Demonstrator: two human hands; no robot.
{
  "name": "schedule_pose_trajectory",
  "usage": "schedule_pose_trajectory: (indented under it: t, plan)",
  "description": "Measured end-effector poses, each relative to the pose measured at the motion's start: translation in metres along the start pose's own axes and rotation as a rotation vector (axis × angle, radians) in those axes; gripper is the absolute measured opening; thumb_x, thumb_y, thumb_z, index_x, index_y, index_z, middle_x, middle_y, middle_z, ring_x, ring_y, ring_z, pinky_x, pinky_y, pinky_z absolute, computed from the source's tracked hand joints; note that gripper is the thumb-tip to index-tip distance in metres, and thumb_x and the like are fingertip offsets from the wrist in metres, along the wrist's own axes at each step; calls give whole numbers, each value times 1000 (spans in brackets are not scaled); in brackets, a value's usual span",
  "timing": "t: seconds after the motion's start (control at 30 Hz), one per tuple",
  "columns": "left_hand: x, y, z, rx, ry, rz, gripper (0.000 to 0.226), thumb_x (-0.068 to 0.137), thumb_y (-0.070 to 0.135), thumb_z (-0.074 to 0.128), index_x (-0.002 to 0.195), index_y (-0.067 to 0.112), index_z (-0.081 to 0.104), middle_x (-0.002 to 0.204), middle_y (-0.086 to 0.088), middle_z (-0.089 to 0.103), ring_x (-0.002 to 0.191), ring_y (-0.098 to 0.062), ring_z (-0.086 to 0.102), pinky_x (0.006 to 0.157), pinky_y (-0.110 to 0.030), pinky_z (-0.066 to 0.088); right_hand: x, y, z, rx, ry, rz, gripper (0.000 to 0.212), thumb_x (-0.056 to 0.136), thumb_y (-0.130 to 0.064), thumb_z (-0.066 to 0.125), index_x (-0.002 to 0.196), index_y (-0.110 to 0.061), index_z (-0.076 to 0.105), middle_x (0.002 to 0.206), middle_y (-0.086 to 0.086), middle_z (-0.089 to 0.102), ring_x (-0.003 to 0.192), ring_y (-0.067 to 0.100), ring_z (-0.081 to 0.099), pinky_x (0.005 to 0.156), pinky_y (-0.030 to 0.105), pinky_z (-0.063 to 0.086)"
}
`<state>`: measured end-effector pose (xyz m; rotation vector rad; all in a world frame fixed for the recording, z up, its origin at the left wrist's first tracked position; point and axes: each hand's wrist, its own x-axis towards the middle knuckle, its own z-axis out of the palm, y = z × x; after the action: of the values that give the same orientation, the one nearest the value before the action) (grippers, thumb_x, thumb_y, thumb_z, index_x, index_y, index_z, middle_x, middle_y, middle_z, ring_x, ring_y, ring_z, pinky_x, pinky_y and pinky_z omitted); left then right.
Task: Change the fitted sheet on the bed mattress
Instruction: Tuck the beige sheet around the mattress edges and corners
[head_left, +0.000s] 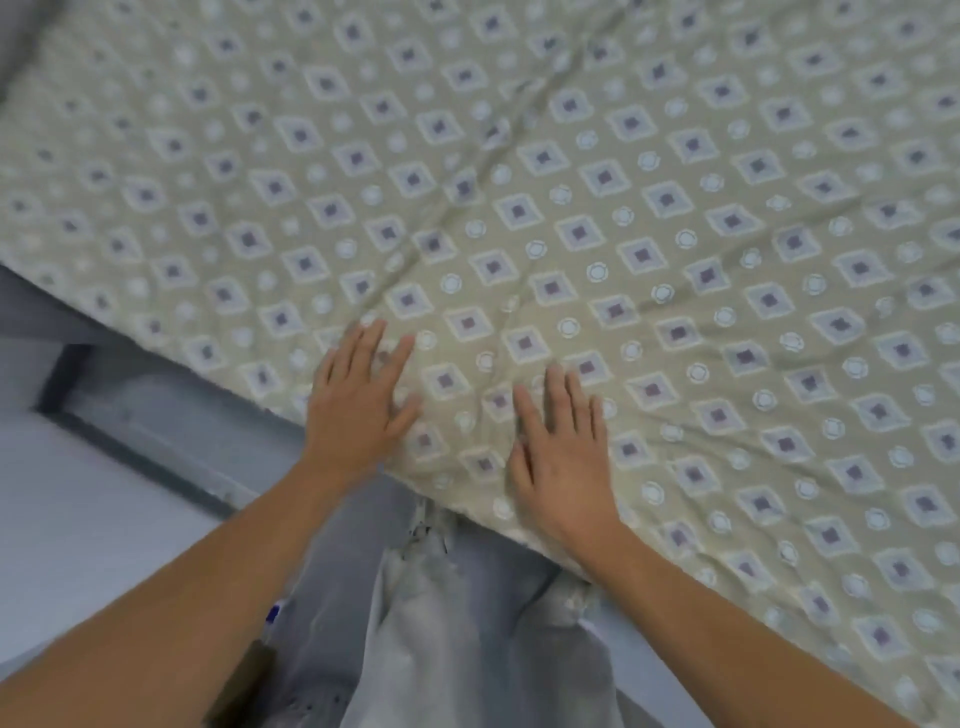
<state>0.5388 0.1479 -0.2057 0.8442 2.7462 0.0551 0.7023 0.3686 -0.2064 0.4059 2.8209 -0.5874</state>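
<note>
**Olive patterned sheet being pressed flat at the near edge**

Head view: olive-green cloth printed with pale diamonds and rings, the fitted sheet (623, 218), is lying across the whole mattress and filling most of the frame. Both hands are resting palm-down on it just inside the near edge. The left hand (358, 400) is lying with its fingers straight and lightly spread, holding nothing. The right hand (563, 457) is doing the same just beside it, fingers straight and close together, gripping nothing. A long crease (467, 208) is running from between the hands up toward the far side, and smaller wrinkles are gathering around the fingertips.

Judging from this, the step looks like smoothing the sheet. To do it well, the palms should be sweeping outward and apart along the crease, not toward each other, which would bunch the cloth. Whether the edge is tucked under is hidden below the rim. The person's pale trousers (467, 623) are standing close against the bed, above a grey floor (78, 493).
</note>
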Motion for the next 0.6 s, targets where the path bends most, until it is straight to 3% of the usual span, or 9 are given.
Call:
schedule_pose_trajectory:
  t: [0.17, 0.27, 0.4, 0.6]
  plan:
    - [-48, -60, -10, -48, -60, -331, 70, 100, 60, 38, 165, 38, 22, 173, -8, 17, 158, -35, 17, 121, -65, 27, 51, -73, 10, -59, -161, -408, 66, 104, -44, 38, 167, -27, 25, 176, 13, 3, 163, 34, -5, 130, 59, 5]
    - [-63, -92, -11, -128, -33, -426, 71, 101, 62, 43, 165, 42, 17, 175, -3, 11, 159, -34, 13, 122, -64, 24, 80, -115, 22, -144, -210, -582, 68, 103, -44, 40, 167, -28, 23, 176, 12, 3, 162, 35, -4, 130, 59, 6]
    - [-67, -128, -11, -181, 15, -408, 71, 101, 61, 44, 165, 41, 21, 175, -1, 12, 160, -29, 11, 125, -58, 22, 117, -157, 38, -254, -185, -698, 74, 103, -43, 47, 168, -26, 18, 176, 12, 5, 162, 38, 0, 128, 63, 9]
    - [-54, -196, -16, -218, 6, -472, 71, 102, 63, 42, 165, 45, 13, 175, 4, 0, 161, -23, -4, 129, -54, 13, 125, -168, 58, -468, -96, -729, 75, 104, -47, 40, 168, -17, 16, 175, 18, 3, 160, 45, -3, 123, 70, 11]
